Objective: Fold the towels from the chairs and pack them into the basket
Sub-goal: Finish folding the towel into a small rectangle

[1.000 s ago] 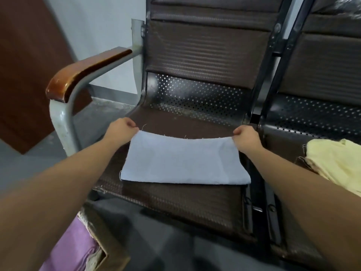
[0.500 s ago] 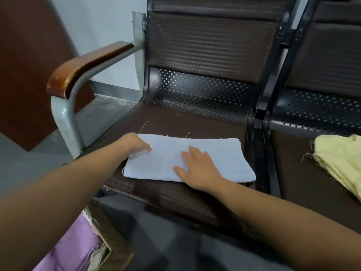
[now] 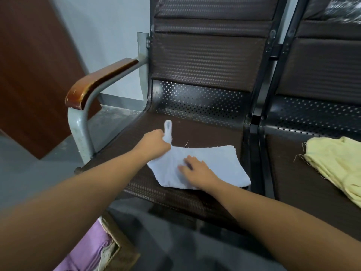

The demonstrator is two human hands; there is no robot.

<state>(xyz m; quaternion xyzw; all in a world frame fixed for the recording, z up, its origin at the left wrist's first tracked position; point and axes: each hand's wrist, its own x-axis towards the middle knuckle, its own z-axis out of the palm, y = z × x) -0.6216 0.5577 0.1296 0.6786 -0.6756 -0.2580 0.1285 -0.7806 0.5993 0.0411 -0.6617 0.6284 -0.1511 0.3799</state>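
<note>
- Dark brown perforated metal forms the seat of the left chair [image 3: 175, 194]. On it lies the light blue towel [image 3: 213, 163], folded into a flat, roughly oblong strip with loose threads at its far edge.
- The left hand [image 3: 156, 142] is curled into a fist at the towel's far left corner and pinches it. The pinched corner stands up above the knuckles as a small blurred loop, raised off the seat.
- The right hand [image 3: 197, 171] lies palm down on the near middle of the towel, fingers straight and slightly spread, pressing the soft cloth to the seat.
- On the right chair [image 3: 304, 192], well apart from the blue towel, a pale yellow towel [image 3: 336, 165] lies in loose, rumpled layers with stray threads at its left edge.
- Two towels lie on the chairs, one blue and one yellow.
- Two chairs stand side by side on a black frame, each with a ribbed mesh backrest.
- One armrest [image 3: 101, 79], glossy brown wood on a grey painted tube, stands left of the left chair.
- One basket [image 3: 121, 251] shows at the near left, its brown rim rough, with lilac cloth [image 3: 88, 249] inside it.
- Beyond the chairs are a pale wall [image 3: 109, 26], a dark wooden panel [image 3: 29, 65] and a grey floor [image 3: 29, 173].
</note>
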